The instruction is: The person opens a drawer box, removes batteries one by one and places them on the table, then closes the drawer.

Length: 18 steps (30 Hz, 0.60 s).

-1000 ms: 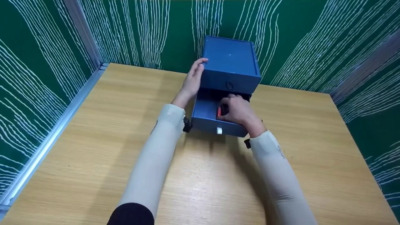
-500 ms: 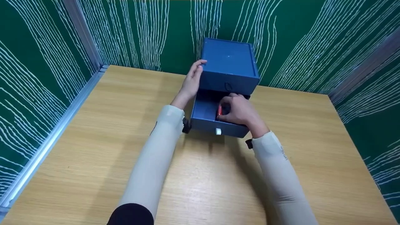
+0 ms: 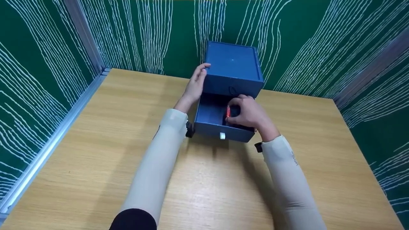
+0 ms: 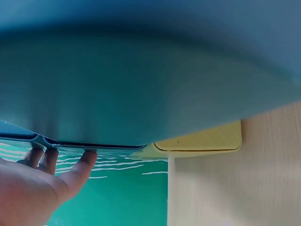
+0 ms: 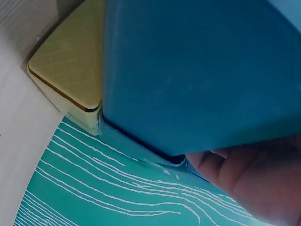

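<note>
A blue drawer cabinet (image 3: 233,62) stands at the back of the table, its lower drawer (image 3: 207,128) pulled out. My right hand (image 3: 252,111) reaches into that drawer's right side and pinches a slim red object (image 3: 228,111) between thumb and fingers. The fingers cover most of it, so I cannot tell its kind. In the right wrist view, the drawer wall (image 5: 188,80) hides the fingertips. My left hand (image 3: 193,88) rests against the cabinet's left side, fingers extended near the top edge. The left wrist view shows its fingertips touching the cabinet's side.
A white tab (image 3: 222,135) is on the drawer's front, and a dark loop pull (image 3: 232,90) on the upper drawer. A yellow part (image 5: 70,66) shows below the blue drawer in the wrist views. Green walls with white lines enclose the wooden table (image 3: 127,127).
My right hand has moved slightly right within the drawer with the red object. The left hand keeps its place on the cabinet. The whole head view has shifted a little.
</note>
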{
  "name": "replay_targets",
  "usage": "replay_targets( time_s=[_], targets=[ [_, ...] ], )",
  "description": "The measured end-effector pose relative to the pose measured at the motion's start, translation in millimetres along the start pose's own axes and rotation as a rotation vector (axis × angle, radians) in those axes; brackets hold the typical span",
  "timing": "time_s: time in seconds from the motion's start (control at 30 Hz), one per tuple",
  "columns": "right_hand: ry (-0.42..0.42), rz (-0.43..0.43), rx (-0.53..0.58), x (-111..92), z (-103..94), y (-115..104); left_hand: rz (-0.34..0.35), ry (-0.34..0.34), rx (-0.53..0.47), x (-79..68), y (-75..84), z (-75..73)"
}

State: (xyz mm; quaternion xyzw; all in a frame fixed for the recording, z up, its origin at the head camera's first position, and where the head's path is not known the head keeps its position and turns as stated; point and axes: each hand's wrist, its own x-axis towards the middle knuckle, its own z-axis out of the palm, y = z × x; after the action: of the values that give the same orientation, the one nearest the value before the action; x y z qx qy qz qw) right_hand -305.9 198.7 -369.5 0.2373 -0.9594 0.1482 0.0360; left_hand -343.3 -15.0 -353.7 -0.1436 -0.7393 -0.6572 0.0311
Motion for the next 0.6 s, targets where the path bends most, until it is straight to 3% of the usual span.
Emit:
replay_targets(
  time_s=[0.2, 0.4, 0.6],
  targets=[
    [0.013, 0.01, 0.017, -3.8, -5.1, 2.5, -0.003, -0.005, -0.006, -0.4, -0.8, 0.4],
    [0.004, 0.031, 0.025, -6.9, -11.2, 4.8, 0.025, 0.002, -0.019, 7.2, -12.8, -0.3],
    [0.025, 0.021, 0.033, -9.1, -16.7, 8.1, 0.019, 0.005, -0.012, 1.4, -2.1, -0.4]
  ],
)
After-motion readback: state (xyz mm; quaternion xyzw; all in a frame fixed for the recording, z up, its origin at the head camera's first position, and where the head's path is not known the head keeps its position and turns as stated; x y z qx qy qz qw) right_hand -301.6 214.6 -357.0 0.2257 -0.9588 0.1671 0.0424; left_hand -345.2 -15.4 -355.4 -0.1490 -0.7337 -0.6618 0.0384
